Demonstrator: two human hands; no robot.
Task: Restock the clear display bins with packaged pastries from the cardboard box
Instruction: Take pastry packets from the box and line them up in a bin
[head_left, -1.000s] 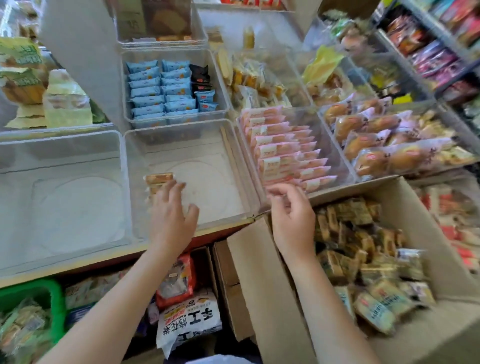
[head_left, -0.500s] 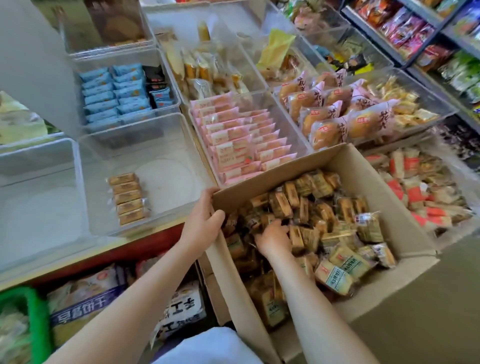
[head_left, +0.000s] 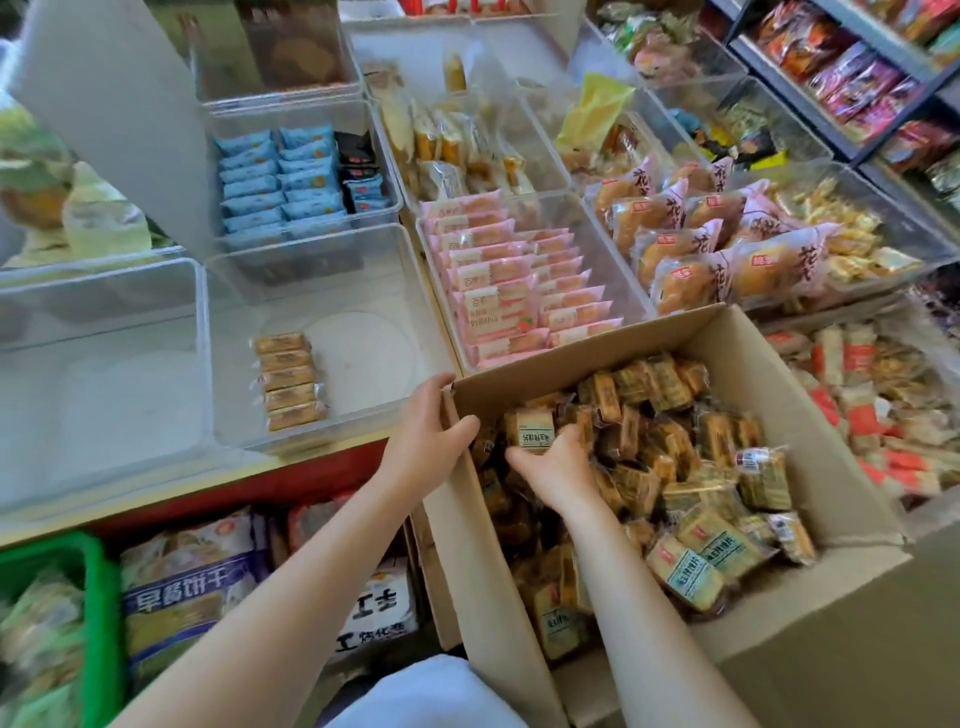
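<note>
An open cardboard box sits low at the right, full of loose brown packaged pastries. My right hand is inside the box and grips one wrapped pastry with its label facing up. My left hand holds the box's near-left corner, thumb over the rim. To the left, a clear display bin holds a short row of the same pastries near its front left.
Another clear bin stands to the left. Bins behind hold blue packets, pink packets and bread rolls. Under the red counter edge are a green basket and bagged goods. Snack shelves fill the upper right.
My left hand left the row of pastries in the bin and took the box corner. My right hand went into the box and lifted one pastry. The view shifted toward the box.
</note>
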